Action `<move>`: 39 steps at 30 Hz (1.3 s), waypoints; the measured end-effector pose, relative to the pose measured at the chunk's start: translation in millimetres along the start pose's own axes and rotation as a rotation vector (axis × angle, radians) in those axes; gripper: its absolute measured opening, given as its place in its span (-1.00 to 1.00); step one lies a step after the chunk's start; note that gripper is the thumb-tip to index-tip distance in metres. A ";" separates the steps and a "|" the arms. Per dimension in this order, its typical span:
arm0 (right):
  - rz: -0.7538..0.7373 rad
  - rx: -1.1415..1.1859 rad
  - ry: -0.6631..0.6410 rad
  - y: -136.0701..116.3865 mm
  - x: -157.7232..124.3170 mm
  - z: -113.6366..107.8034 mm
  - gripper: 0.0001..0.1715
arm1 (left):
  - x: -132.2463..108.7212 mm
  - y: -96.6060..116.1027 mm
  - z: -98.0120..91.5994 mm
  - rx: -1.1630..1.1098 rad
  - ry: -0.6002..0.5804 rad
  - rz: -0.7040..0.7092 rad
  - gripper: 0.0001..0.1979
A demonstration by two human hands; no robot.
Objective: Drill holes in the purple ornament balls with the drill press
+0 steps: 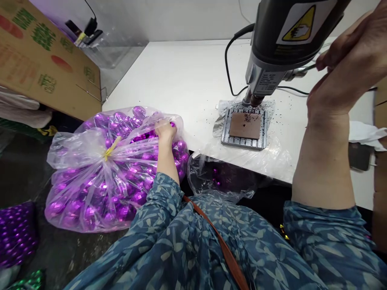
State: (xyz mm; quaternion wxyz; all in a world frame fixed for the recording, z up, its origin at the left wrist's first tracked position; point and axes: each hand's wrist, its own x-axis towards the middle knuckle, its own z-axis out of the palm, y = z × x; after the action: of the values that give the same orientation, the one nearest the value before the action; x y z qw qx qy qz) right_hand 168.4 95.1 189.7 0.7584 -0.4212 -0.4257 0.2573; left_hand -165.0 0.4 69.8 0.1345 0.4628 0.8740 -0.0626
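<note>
On the left, my left hand (165, 129) reaches into an opening in a large clear plastic bag (75, 149) full of shiny purple baubles (119, 209). Its fingers are curled and partly hidden, with a bit of shiny purple showing beside them. A yellow tie (112, 148) gathers the bag's neck. At the upper right, my right hand (341, 64) is closed around a metal lever (302, 70) on a dark press machine (281, 36). Below the machine's spindle lies a brown square plate (244, 125) with a small dark hole, on a grey slotted metal base (243, 143).
Dark shavings are scattered over the white table (187, 72) around the base. An open plastic bag (223, 177) hangs at the table's front edge, a purple bit inside. A cardboard box (51, 56) stands at left. A dark phone-like object (359, 156) lies at right.
</note>
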 end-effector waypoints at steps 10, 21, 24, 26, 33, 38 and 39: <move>-0.148 0.087 -0.061 9.1 3.2 -1.5 -0.26 | 1.4 -10.7 -1.2 0.035 -0.134 0.120 -0.54; -0.077 -0.011 -0.104 -3.1 -3.9 -6.3 -0.20 | -87.2 3.7 -46.2 -0.121 0.306 0.055 -0.69; -0.060 -0.023 -0.128 -5.4 -3.8 -8.6 -0.18 | -114.5 -7.9 -73.1 -0.160 0.408 0.084 -0.66; -0.065 -0.014 -0.126 -5.9 -4.5 -8.2 -0.18 | -126.9 -15.8 -86.4 -0.121 0.395 0.052 -0.67; -0.063 -0.017 -0.128 -7.5 -4.9 -6.5 -0.18 | -151.7 27.0 -69.4 -1.078 0.385 0.491 -0.64; -0.069 -0.009 -0.131 -7.0 -2.8 -7.9 -0.19 | -120.2 99.5 0.7 -1.635 -0.702 0.268 -0.68; -0.074 -0.010 -0.136 -7.0 -3.1 -8.0 -0.19 | -110.9 109.4 14.6 -1.723 -0.745 0.194 -0.72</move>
State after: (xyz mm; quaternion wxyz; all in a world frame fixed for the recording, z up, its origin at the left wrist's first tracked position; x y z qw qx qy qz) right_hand 174.0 85.8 192.1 0.7346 -0.3905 -0.4928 0.2551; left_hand -12.7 -29.1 90.0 0.7057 0.2248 0.4777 0.4724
